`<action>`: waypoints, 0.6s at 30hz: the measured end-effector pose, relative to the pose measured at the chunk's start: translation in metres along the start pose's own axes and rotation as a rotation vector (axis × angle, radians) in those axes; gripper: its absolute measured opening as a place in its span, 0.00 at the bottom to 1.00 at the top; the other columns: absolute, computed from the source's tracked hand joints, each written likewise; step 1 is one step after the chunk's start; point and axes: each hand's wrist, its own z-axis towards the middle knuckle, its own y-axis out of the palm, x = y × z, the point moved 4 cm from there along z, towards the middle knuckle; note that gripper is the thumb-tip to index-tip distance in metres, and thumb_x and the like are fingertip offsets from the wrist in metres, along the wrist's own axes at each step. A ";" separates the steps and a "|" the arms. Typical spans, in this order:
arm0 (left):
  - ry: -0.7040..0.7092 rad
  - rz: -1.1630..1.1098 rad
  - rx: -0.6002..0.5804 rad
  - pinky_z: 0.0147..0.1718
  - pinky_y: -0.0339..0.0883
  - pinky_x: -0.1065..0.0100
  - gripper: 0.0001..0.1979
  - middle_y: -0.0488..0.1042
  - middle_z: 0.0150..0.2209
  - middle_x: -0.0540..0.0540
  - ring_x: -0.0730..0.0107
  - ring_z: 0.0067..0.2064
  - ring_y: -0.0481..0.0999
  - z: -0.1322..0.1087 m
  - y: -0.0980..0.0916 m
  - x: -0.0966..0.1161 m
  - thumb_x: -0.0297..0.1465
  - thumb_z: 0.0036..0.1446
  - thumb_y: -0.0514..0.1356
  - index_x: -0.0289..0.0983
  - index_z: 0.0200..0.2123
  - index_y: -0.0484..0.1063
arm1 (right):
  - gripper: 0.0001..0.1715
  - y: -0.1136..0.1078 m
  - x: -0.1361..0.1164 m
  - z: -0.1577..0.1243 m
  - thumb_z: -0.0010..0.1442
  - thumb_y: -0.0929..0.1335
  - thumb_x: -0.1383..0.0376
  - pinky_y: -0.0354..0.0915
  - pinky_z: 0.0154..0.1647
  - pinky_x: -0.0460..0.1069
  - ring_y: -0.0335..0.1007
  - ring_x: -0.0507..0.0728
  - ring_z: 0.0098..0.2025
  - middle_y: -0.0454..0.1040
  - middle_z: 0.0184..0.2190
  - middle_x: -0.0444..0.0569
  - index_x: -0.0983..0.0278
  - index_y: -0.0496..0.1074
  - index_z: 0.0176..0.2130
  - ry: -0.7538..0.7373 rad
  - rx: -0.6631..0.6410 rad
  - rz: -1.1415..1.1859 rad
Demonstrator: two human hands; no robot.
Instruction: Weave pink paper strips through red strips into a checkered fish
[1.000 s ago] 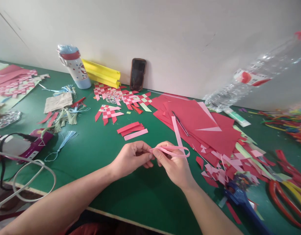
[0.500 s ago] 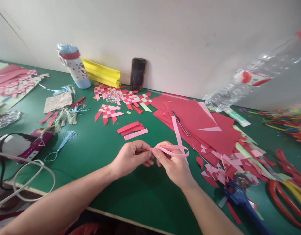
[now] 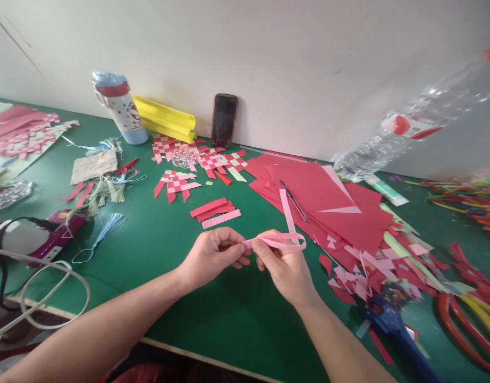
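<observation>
Between my two hands is a pink paper strip (image 3: 287, 242), bent back on itself so that a loop sticks out to the right. My left hand (image 3: 215, 252) pinches its left end between thumb and fingers. A little further along, my right hand (image 3: 282, 266) grips the strip just before the loop. Beyond my hands lie short red strips (image 3: 213, 208) and one short pink strip (image 3: 221, 218). Another pink strip (image 3: 288, 210) runs from behind my right hand toward a craft knife (image 3: 295, 201). A woven red and pink paper piece (image 3: 177, 184) rests further back.
Red paper sheets (image 3: 309, 186) and paper scraps (image 3: 356, 276) cover the right side, near a blue-handled tool (image 3: 396, 324) and scissors (image 3: 464, 330). A plastic bottle (image 3: 412, 125), a phone (image 3: 224, 119) and a flask (image 3: 123, 109) stand at the wall. Tassels (image 3: 109, 226) and a white cable (image 3: 69, 271) lie left.
My hands have drawn slightly apart, and more of the pink strip shows between them. The loop has flattened and shifted a little left and up.
</observation>
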 end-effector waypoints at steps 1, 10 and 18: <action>-0.001 0.001 0.002 0.30 0.75 0.73 0.17 0.77 0.28 0.48 0.71 0.31 0.81 0.000 0.000 0.000 0.41 0.52 0.69 0.32 0.32 0.72 | 0.19 0.000 0.000 0.000 0.64 0.67 0.52 0.60 0.20 0.45 0.63 0.49 0.21 0.66 0.21 0.42 0.64 0.74 0.33 0.000 0.003 -0.005; 0.004 0.042 0.006 0.29 0.74 0.73 0.16 0.77 0.29 0.47 0.70 0.32 0.81 -0.001 -0.001 0.000 0.41 0.53 0.68 0.32 0.33 0.72 | 0.18 0.000 0.000 -0.001 0.65 0.67 0.52 0.60 0.19 0.45 0.63 0.49 0.20 0.65 0.20 0.41 0.63 0.73 0.33 -0.017 0.013 -0.012; 0.013 0.022 0.006 0.30 0.74 0.72 0.19 0.77 0.27 0.48 0.69 0.31 0.80 0.000 0.001 -0.001 0.43 0.51 0.69 0.34 0.30 0.69 | 0.19 0.002 -0.002 -0.002 0.64 0.66 0.52 0.60 0.19 0.46 0.62 0.50 0.19 0.65 0.19 0.41 0.63 0.72 0.31 -0.014 0.023 -0.009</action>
